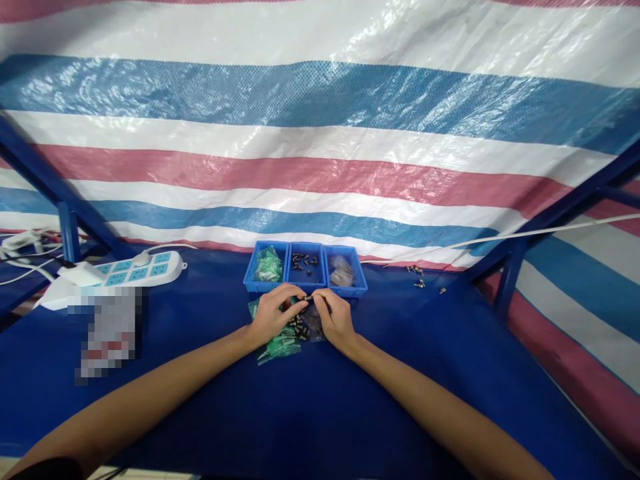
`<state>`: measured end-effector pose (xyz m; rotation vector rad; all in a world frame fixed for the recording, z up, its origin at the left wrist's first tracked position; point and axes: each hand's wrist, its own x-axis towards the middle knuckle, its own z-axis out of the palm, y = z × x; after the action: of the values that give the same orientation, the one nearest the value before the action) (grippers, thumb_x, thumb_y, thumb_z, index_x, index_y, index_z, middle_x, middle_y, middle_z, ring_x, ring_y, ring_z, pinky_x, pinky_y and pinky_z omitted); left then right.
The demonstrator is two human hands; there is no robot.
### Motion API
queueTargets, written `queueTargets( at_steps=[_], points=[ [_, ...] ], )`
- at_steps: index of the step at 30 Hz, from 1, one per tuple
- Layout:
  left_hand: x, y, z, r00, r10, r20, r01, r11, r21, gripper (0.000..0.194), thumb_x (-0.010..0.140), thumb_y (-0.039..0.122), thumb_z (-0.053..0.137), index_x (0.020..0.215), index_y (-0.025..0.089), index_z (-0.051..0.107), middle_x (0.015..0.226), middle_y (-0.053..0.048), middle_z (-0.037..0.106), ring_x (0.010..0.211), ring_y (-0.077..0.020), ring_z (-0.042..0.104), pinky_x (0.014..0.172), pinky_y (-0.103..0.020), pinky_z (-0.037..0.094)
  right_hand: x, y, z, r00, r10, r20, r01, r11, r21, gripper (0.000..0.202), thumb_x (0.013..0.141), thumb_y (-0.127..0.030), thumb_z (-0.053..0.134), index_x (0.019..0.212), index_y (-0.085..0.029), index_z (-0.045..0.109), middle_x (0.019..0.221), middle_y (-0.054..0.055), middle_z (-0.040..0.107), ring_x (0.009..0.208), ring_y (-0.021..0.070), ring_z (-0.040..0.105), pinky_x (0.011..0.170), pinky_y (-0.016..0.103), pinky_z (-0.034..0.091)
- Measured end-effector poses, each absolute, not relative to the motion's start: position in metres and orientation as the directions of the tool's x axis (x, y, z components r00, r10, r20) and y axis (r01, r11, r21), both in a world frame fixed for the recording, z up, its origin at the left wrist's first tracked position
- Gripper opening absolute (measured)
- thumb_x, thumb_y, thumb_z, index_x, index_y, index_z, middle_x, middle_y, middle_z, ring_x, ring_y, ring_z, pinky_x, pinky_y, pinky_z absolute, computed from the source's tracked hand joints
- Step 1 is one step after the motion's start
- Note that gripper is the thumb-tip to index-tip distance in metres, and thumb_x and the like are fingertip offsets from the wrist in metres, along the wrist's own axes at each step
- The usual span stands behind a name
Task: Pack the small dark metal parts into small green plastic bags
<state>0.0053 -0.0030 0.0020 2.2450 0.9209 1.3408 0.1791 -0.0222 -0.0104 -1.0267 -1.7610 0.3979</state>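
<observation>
My left hand (273,315) and my right hand (337,320) meet just in front of three blue bins. Between their fingertips is a small dark cylindrical metal part (308,298), pinched from both sides; it is too small to tell its exact kind. Below the hands lies a loose pile of similar dark and silvery parts (300,329). Green-tinted plastic bags (281,347) lie beside this pile on the left, partly under my left hand. A clear, greyish bag (315,327) sits by my right hand.
The left bin (265,287) holds green bags, the middle bin (306,278) several dark parts, the right bin (346,291) clear bags. A white power strip (173,267) and a blurred-out packet (113,333) lie left. Small metal parts (420,284) are scattered back right. Striped sheeting (320,173) hangs behind.
</observation>
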Motion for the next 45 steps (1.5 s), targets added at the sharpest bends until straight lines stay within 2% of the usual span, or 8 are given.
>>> queueTargets(
  at_steps=[4, 13, 19, 22, 25, 33, 39, 45],
  points=[
    [0.005, -0.002, 0.003, 0.271, 0.754, 0.599, 0.352, -0.656, 0.667, 0.018, 0.086, 0.033, 0.059, 0.089, 0.017, 0.066, 0.083, -0.004, 0.066, 0.057, -0.0095, 0.055, 0.055, -0.021, 0.047, 0.179, -0.024, -0.012, -0.102, 0.786, 0.61, 0.421, 0.59, -0.689, 0.02, 0.091, -0.029, 0.049, 0.105, -0.018, 0.058, 0.073, 0.001, 0.059, 0.059, 0.0131, 0.055, 0.06, 0.025, 0.046],
    [0.004, -0.002, 0.004, 0.287, 0.743, 0.605, 0.323, -0.67, 0.669, 0.023, 0.089, 0.034, 0.055, 0.081, 0.015, 0.066, 0.076, -0.004, 0.066, 0.065, -0.0126, 0.059, 0.062, -0.024, 0.048, 0.178, -0.024, -0.01, -0.128, 0.775, 0.619, 0.437, 0.604, -0.666, 0.016, 0.091, -0.03, 0.05, 0.092, -0.019, 0.061, 0.071, 0.001, 0.059, 0.06, 0.0132, 0.055, 0.06, 0.025, 0.046],
    [0.005, -0.004, 0.004, 0.284, 0.77, 0.571, 0.312, -0.638, 0.704, 0.027, 0.093, 0.029, 0.047, 0.076, 0.015, 0.063, 0.068, -0.003, 0.065, 0.067, -0.0139, 0.062, 0.066, -0.025, 0.048, 0.191, -0.021, 0.006, 0.149, 0.671, 0.727, 0.367, 0.645, -0.671, 0.019, 0.094, -0.029, 0.042, 0.096, -0.019, 0.057, 0.064, 0.001, 0.057, 0.051, 0.0127, 0.052, 0.055, 0.027, 0.046],
    [0.006, -0.004, 0.004, 0.282, 0.768, 0.575, 0.317, -0.64, 0.7, 0.028, 0.093, 0.029, 0.047, 0.074, 0.015, 0.062, 0.065, -0.002, 0.065, 0.065, -0.0138, 0.063, 0.065, -0.025, 0.048, 0.2, -0.011, 0.025, 0.141, 0.637, 0.758, 0.466, 0.632, -0.619, 0.016, 0.092, -0.029, 0.045, 0.096, -0.02, 0.057, 0.073, 0.003, 0.059, 0.058, 0.0143, 0.055, 0.06, 0.028, 0.046],
    [0.006, -0.004, 0.004, 0.268, 0.774, 0.574, 0.322, -0.633, 0.704, 0.027, 0.093, 0.028, 0.048, 0.074, 0.015, 0.062, 0.064, -0.001, 0.064, 0.063, -0.0133, 0.062, 0.064, -0.024, 0.047, 0.205, 0.0, 0.039, -0.086, 0.785, 0.613, 0.626, 0.521, -0.58, 0.021, 0.086, -0.025, 0.054, 0.106, -0.021, 0.058, 0.075, 0.001, 0.06, 0.058, 0.0134, 0.054, 0.061, 0.027, 0.045],
    [0.004, -0.005, 0.005, 0.245, 0.787, 0.566, 0.317, -0.617, 0.72, 0.027, 0.093, 0.027, 0.048, 0.074, 0.015, 0.062, 0.068, -0.002, 0.065, 0.064, -0.0125, 0.062, 0.064, -0.024, 0.046, 0.204, 0.004, 0.032, -0.393, 0.861, 0.322, 0.782, 0.497, -0.376, 0.01, 0.075, -0.015, 0.067, 0.066, -0.019, 0.063, 0.055, -0.001, 0.056, 0.053, 0.013, 0.05, 0.051, 0.024, 0.032],
    [0.004, -0.005, 0.003, 0.252, 0.786, 0.565, 0.305, -0.618, 0.725, 0.025, 0.092, 0.026, 0.049, 0.074, 0.014, 0.062, 0.068, -0.001, 0.064, 0.064, -0.0116, 0.061, 0.064, -0.023, 0.045, 0.206, -0.005, 0.051, -0.331, 0.937, -0.11, 0.942, 0.321, -0.099, 0.032, 0.077, -0.047, 0.064, 0.081, -0.016, 0.068, 0.079, 0.01, 0.066, 0.073, 0.0236, 0.064, 0.061, 0.03, 0.043],
    [0.003, -0.005, 0.004, 0.252, 0.787, 0.564, 0.315, -0.618, 0.721, 0.026, 0.092, 0.027, 0.049, 0.074, 0.015, 0.062, 0.067, -0.002, 0.064, 0.064, -0.0122, 0.06, 0.063, -0.023, 0.045, 0.196, -0.016, 0.056, -0.346, 0.908, -0.234, 0.932, 0.361, 0.023, 0.033, 0.078, -0.041, 0.062, 0.093, -0.012, 0.069, 0.09, 0.016, 0.068, 0.085, 0.0291, 0.066, 0.068, 0.033, 0.047]
  ],
)
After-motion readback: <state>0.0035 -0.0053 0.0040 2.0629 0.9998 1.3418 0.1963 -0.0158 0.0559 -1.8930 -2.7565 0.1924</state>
